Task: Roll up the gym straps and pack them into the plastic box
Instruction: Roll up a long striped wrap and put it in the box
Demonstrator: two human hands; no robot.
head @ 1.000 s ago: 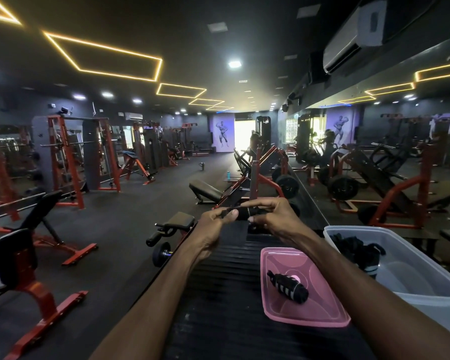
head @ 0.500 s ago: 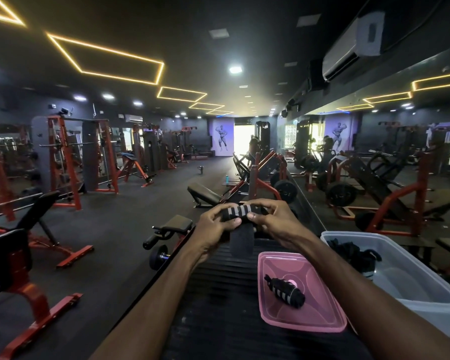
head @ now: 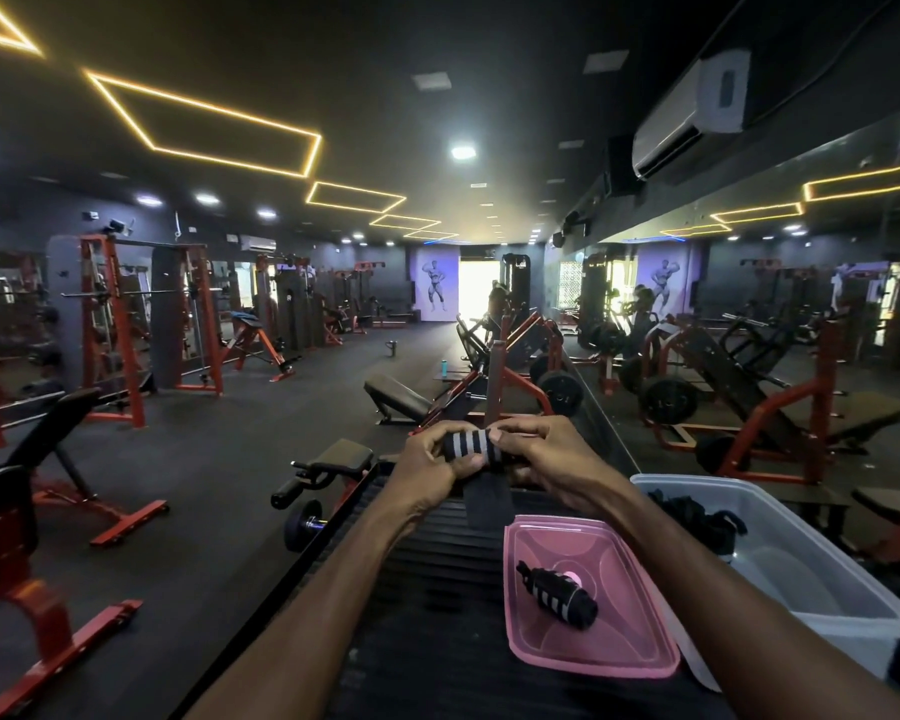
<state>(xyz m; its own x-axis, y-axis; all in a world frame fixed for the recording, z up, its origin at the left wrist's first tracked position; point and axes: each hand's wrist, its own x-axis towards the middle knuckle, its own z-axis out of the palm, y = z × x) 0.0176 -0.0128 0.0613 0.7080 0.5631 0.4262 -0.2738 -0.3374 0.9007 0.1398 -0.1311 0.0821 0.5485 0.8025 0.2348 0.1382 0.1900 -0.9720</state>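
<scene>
We see the left hand (head: 427,467) gripping the left end of a black strap with grey stripes, half rolled into a cylinder (head: 467,446), fingers curled over it and thumb beneath. A loose dark tail of that strap (head: 484,504) hangs down from the roll. The right hand (head: 544,452) pinches the roll's right end, fingers curled over the top. Both hands hold it raised above the ribbed black surface (head: 437,579). Nearer us and to the right, a second rolled striped strap (head: 559,595) lies on a pink translucent plastic lid (head: 619,657). Just beside the lid stands the clear plastic box (head: 811,589), with dark straps (head: 697,522) piled at its far end.
</scene>
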